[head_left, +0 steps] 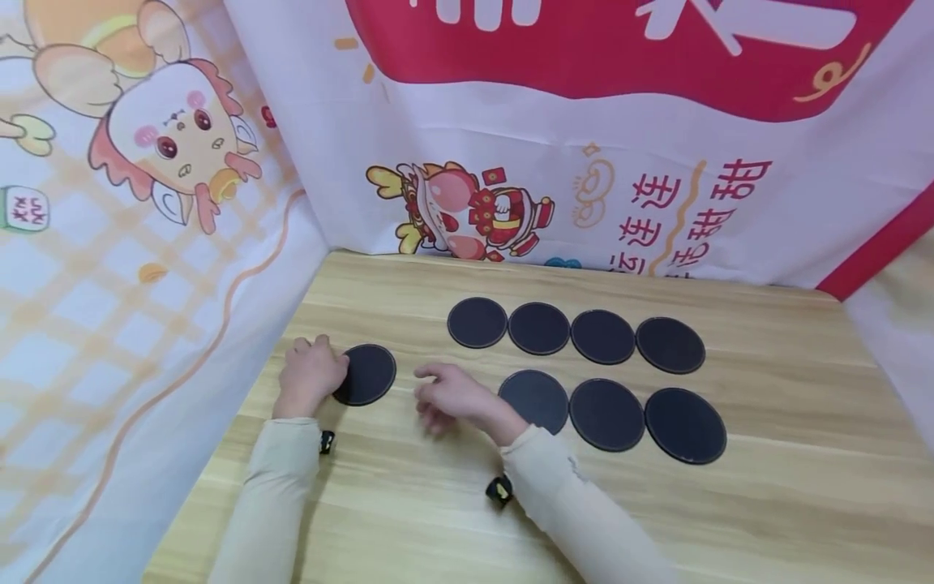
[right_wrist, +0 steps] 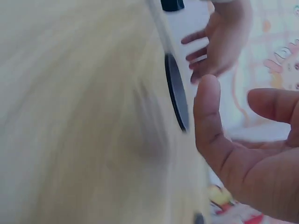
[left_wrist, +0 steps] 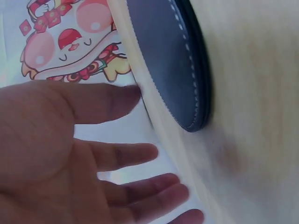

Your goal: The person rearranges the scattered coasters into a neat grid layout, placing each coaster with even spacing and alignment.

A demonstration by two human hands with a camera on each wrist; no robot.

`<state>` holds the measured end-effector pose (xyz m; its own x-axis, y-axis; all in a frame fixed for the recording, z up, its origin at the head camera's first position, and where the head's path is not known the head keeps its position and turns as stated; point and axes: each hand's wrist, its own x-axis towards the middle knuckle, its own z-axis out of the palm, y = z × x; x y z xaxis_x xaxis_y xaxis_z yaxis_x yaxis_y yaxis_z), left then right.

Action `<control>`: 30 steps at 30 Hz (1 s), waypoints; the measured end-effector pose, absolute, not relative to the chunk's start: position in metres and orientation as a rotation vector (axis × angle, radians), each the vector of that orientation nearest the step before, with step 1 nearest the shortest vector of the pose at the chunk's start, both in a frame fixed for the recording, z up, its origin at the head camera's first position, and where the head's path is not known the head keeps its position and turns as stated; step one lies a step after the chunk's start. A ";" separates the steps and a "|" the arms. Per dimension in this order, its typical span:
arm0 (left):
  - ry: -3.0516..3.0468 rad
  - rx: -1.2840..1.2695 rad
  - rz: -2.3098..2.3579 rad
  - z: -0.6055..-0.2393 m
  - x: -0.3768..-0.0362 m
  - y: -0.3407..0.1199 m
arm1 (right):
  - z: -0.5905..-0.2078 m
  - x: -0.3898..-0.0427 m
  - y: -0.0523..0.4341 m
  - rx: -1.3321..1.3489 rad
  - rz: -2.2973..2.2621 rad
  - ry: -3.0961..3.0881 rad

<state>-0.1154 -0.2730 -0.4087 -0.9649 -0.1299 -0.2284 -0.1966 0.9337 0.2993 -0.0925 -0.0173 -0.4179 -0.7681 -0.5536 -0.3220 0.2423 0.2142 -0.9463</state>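
A lone black round coaster (head_left: pixel 368 375) (left_wrist: pixel 168 56) (right_wrist: pixel 176 98) lies flat on the wooden table (head_left: pixel 730 519), left of the others. My left hand (head_left: pixel 312 375) (left_wrist: pixel 70 154) (right_wrist: pixel 219 42) sits at its left edge with the fingers relaxed and spread, holding nothing; the thumb tip is right beside the rim. Just to the coaster's right, my right hand (head_left: pixel 452 399) (right_wrist: pixel 252 158) hovers low over the table, loosely open and holding nothing. Whether either hand touches the coaster I cannot tell.
Several more black coasters lie in two rows: a back row (head_left: pixel 538 328) and a front row (head_left: pixel 606 414) of three. Printed cloth (head_left: pixel 146 243) walls the table at the left and back. Small black wrist devices (head_left: pixel 499 490) sit on both sleeves.
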 end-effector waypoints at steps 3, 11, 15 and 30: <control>2.833 -0.253 0.451 -0.412 -0.118 -0.272 | -0.422 -0.097 -0.041 -0.145 -1.724 1.658; 2.862 -0.222 0.436 -0.421 -0.115 -0.262 | -0.441 -0.104 -0.070 -0.039 -1.752 1.426; 2.852 -0.234 0.468 -0.420 -0.113 -0.261 | -0.444 -0.103 -0.074 -0.025 -1.768 1.433; 2.805 -0.087 0.773 -0.421 -0.117 -0.243 | -0.447 -0.101 -0.058 0.193 -1.978 1.795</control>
